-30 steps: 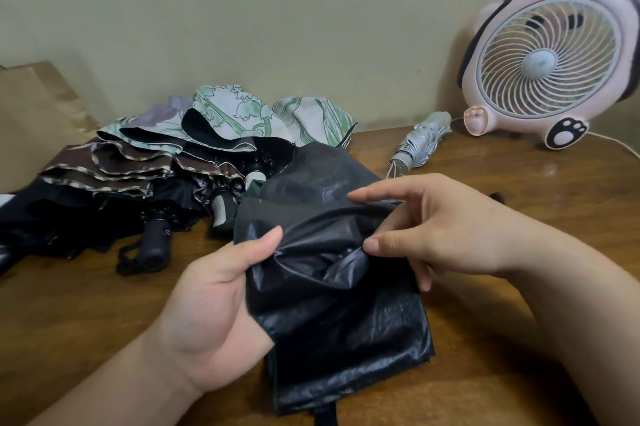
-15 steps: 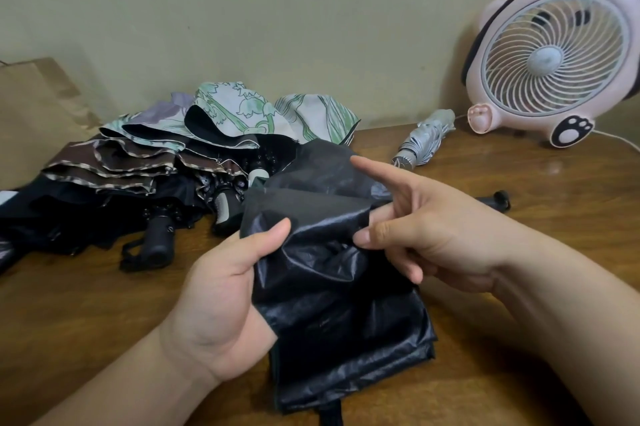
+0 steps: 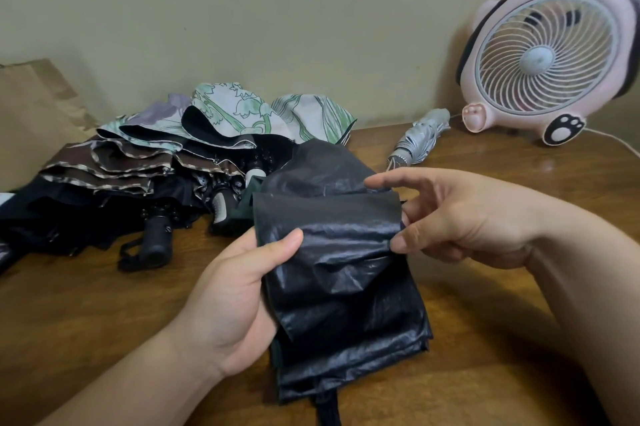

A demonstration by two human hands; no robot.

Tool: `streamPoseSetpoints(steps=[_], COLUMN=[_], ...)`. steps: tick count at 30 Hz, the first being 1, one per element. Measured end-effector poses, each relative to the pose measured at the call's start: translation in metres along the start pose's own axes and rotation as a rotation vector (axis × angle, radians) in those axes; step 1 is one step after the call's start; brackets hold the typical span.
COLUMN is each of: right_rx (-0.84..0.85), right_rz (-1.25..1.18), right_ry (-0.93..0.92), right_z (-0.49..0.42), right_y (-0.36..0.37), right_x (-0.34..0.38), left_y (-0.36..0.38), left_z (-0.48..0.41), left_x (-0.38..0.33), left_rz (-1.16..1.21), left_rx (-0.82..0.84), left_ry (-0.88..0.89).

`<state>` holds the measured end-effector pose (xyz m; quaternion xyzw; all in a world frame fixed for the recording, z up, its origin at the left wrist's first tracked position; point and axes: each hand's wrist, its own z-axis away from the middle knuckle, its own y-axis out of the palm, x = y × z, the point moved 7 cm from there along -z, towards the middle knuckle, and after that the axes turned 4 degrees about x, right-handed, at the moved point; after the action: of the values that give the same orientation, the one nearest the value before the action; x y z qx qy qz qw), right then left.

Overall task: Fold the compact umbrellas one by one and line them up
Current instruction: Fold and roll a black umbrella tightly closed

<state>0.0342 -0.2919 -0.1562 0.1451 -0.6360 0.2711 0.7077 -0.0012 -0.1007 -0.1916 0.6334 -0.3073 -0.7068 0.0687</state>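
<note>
I am looking down on a brown wooden table (image 3: 69, 321) pushed against a plain pale wall (image 3: 277, 27). At the far left a brown paper bag (image 3: 31, 120) leans on that wall. Next to it a pile of unfolded umbrellas (image 3: 114, 203) sprawls over the back left of the table. A brown one with pale trim (image 3: 104, 169) lies over black cloth, and a white one with a green floral print (image 3: 242, 110) sits behind it. A black handle with a wrist strap (image 3: 156, 242) pokes out toward me.

In the middle, my left hand (image 3: 232, 304) grips the black umbrella (image 3: 346, 287) from its left side, thumb pressed on top of the shiny cloth. The umbrella is collapsed but loose, held low over the near middle of the table, and its far end hides part of the pile. Its strap (image 3: 329, 408) hangs off the near end.

My right hand (image 3: 460, 217) pinches the right edge of a folded flap between the thumb and a finger, with the index finger stretched out over the top.

Behind that hand a silver umbrella (image 3: 419, 141) lies folded near the wall. At the far right stands a pink desk fan (image 3: 547, 54) with a paw print on its foot. Its white cable (image 3: 609, 138) trails off to the right.
</note>
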Motion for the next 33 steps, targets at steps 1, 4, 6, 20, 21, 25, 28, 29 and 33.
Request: streamPoseSetpoints(steps=[1,4,6,20,21,25,28,29,33], right_rx=[-0.01,0.023,0.083,-0.096,-0.097,0.009,0.166,0.19,0.136], right_rz=[0.011,0.001,-0.033,0.1,0.09,0.106,0.15,0.164,0.05], right_ry=[0.005,-0.002,-0.045,-0.235,-0.244,-0.221,-0.194,-0.201,-0.254], right_z=[0.0,-0.001,-0.002,0.002,0.002,0.002,0.002,0.001,-0.002], right_y=[-0.001,0.004,0.014,-0.005,-0.005,0.0,0.008,0.01,0.003], right_x=[0.0,0.001,0.005,0.019,0.019,0.014,0.008,0.007,0.009], left_y=[0.001,0.002,0.003,0.011,0.011,0.011,0.017,0.017,0.014], left_z=[0.0,0.001,0.002,0.002,0.003,0.003,0.007,0.008,0.01], left_x=[0.0,0.002,0.002,-0.001,-0.001,-0.002,0.003,0.005,0.007], left_rz=[0.001,0.007,0.009,0.0,-0.001,0.016,0.0,-0.048,-0.267], left_rx=[0.001,0.008,0.02,0.015,0.01,0.062,0.235,0.268,0.233], left_ry=[0.0,-0.019,-0.036,-0.002,0.003,-0.003,-0.06,-0.062,-0.025])
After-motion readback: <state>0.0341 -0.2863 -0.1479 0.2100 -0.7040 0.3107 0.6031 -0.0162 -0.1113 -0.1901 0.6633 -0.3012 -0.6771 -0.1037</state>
